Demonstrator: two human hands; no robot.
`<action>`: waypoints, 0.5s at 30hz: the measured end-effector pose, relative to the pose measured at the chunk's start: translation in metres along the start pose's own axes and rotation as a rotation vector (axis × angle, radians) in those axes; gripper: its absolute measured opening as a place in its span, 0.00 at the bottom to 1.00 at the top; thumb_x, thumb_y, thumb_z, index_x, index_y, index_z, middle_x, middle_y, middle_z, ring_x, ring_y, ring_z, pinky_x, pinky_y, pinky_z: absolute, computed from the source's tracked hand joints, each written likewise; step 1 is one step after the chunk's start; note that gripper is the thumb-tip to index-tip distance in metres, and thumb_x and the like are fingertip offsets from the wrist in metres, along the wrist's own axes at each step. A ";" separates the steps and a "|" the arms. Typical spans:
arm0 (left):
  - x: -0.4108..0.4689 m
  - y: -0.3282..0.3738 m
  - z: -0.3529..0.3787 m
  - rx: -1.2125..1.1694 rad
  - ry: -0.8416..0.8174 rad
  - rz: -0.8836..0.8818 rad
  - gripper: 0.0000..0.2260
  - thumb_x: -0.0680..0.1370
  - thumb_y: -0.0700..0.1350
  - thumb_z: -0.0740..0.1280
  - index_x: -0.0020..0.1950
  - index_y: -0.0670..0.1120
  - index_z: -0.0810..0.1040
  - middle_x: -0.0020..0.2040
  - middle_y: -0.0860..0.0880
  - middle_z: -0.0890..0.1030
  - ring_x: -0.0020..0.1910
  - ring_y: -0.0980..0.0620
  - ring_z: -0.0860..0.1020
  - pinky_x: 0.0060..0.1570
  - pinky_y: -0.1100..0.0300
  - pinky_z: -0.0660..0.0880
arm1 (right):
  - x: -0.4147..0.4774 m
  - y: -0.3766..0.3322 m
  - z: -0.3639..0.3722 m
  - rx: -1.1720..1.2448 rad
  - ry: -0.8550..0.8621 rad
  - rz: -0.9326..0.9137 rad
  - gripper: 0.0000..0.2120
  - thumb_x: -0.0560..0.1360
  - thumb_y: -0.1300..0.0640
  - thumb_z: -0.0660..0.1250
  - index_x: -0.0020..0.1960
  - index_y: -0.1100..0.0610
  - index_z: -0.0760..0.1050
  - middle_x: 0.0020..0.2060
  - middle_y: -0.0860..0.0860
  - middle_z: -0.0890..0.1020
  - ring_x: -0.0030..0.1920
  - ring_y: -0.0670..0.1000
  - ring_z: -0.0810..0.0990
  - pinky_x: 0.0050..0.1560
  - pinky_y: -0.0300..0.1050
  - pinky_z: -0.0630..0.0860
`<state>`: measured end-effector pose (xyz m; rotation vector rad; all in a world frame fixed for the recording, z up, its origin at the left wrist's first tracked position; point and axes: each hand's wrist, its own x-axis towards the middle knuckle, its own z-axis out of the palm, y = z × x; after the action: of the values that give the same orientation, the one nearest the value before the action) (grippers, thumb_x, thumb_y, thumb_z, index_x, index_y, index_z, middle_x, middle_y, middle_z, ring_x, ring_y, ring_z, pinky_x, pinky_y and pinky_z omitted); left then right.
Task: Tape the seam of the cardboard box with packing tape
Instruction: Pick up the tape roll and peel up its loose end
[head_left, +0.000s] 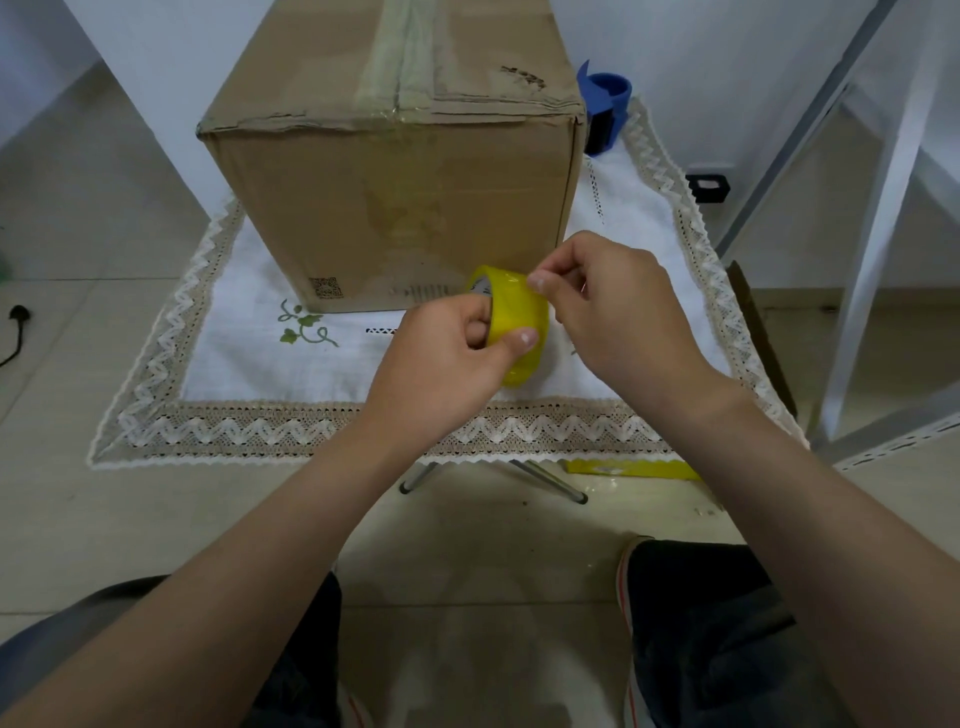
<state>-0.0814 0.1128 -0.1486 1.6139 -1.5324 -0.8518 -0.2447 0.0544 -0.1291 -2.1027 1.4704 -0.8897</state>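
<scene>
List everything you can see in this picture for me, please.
cardboard box: one, brown, on the tablecloth, old tape along its top seam
tape roll: one, yellow, held in front of the box
tablecloth: one, white with beige lace border, spread under the box
tape dispenser: one, blue and black, behind the box's right corner
flat packet: one, yellow, on the floor below the cloth's near edge
cable: one, black, floor at far left
frame: one, white, at right
left hand: one, grips the roll, fingers in its core
right hand: one, fingertips pinch at the roll's top edge
</scene>
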 end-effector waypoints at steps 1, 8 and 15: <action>0.000 0.001 0.001 0.049 0.023 0.011 0.16 0.79 0.53 0.71 0.49 0.39 0.81 0.41 0.36 0.85 0.40 0.37 0.83 0.45 0.40 0.81 | -0.002 -0.002 0.000 -0.032 0.000 -0.004 0.04 0.81 0.51 0.69 0.47 0.47 0.78 0.35 0.43 0.80 0.39 0.49 0.80 0.43 0.52 0.78; 0.000 0.006 0.005 0.203 0.157 0.009 0.22 0.76 0.53 0.74 0.32 0.45 0.67 0.23 0.52 0.66 0.25 0.51 0.63 0.30 0.55 0.64 | -0.014 -0.014 -0.001 -0.237 0.032 -0.090 0.06 0.83 0.47 0.65 0.52 0.48 0.77 0.44 0.47 0.84 0.45 0.56 0.81 0.40 0.48 0.69; -0.006 0.003 0.004 0.180 0.133 0.043 0.16 0.77 0.52 0.74 0.37 0.44 0.76 0.25 0.47 0.73 0.27 0.49 0.70 0.31 0.52 0.70 | -0.006 -0.007 -0.008 0.038 0.006 -0.007 0.06 0.74 0.49 0.77 0.42 0.47 0.81 0.32 0.38 0.80 0.34 0.39 0.77 0.36 0.38 0.71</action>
<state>-0.0865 0.1189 -0.1482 1.7217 -1.5798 -0.5850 -0.2471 0.0624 -0.1203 -2.0809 1.4391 -0.9195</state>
